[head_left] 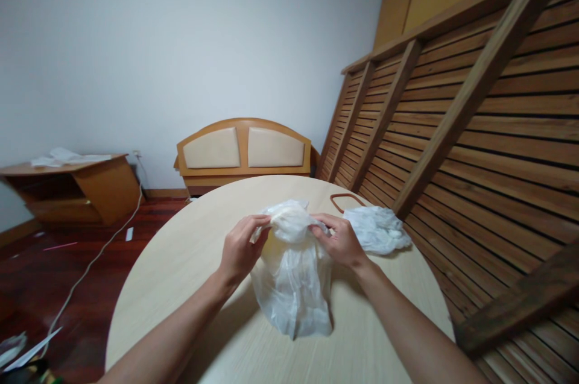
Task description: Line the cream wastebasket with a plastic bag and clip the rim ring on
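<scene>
Right now both hands are at work over a round, pale bench (190,275), gripping a whitish, see-through plastic bag (296,287) near its middle. The left hand (242,246) pinches one side of the bag's gathered upper part between thumb and fingers, with hardly any gap. The right hand (338,239) has the opposite side in a similar close pinch. Between them the upper part is bunched up, while the wrinkled lower part spreads toward the person; a faint yellowish tint shows beside the left hand. Just beyond the right hand, a crumpled white bundle (376,230) lies on the bench, and a thin brown loop (346,195) sits behind it. Past the bench's far edge stands a headboard (243,146) with two cream panels, and slatted wood (470,125) leans along the right.
</scene>
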`<state>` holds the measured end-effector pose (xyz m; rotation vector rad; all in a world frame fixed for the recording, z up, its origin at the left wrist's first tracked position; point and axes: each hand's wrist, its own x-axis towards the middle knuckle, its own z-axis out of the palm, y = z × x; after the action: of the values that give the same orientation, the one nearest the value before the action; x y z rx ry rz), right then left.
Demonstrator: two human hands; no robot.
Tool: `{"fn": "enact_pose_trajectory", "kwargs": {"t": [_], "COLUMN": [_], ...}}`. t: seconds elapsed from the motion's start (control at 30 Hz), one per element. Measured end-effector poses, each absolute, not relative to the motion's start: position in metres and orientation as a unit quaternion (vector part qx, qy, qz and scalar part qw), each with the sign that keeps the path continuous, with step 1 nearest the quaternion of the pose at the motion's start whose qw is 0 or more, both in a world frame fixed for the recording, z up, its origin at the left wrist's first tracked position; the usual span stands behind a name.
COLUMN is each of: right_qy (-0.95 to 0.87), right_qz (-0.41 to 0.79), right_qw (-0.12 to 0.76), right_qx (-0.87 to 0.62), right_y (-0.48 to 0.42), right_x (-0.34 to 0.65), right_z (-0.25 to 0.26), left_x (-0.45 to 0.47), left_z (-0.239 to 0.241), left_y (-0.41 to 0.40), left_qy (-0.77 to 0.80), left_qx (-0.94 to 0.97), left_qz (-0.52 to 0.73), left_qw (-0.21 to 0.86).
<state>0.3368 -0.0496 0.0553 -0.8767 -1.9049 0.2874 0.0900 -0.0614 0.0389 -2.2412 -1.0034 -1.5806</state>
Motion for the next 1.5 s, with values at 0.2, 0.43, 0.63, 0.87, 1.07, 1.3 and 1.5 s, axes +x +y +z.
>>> {"fn": "enact_pose_trajectory", "kwargs": {"t": [0.2,0.43,0.63,0.87,1.07,1.3,1.5], "right_qy": [-0.760,-0.692,-0.681,-0.703,-0.770,-0.861,-0.869], "right_qz": [0.128,0.130,0.173,0.149,0.054,0.102,0.108], "right_qw": [0.545,0.604,0.577,0.558,0.546,0.412,0.392], "right_qx": [-0.329,-0.373,-0.416,-0.415,-0.326,-0.280,-0.283], "right_y": [-0.050,-0.050,-0.042,-0.038,-0.054,-0.061,-0.056], "right_x": [0.339,0.341,0.337,0.337,0.341,0.328,0.331], "right_z": [0.058,0.059,0.051,0.051,0.063,0.058,0.052], "left_x": [0.091,0.096,0.099,0.097,0.090,0.084,0.086], "left_z": [0.041,0.044,0.046,0.046,0.048,0.045,0.044], "left_y": [-0.065,-0.072,-0.076,-0.074,-0.066,-0.059,-0.059], "left_qy": [-0.307,-0.252,-0.208,-0.243,-0.308,-0.321,-0.327], "left_qx": [-0.790,-0.827,-0.848,-0.828,-0.779,-0.763,-0.765], "left_qz": [-0.518,-0.485,-0.469,-0.489,-0.531,-0.548,-0.545], "left_qw": [0.120,0.136,0.133,0.129,0.129,0.118,0.101]}}
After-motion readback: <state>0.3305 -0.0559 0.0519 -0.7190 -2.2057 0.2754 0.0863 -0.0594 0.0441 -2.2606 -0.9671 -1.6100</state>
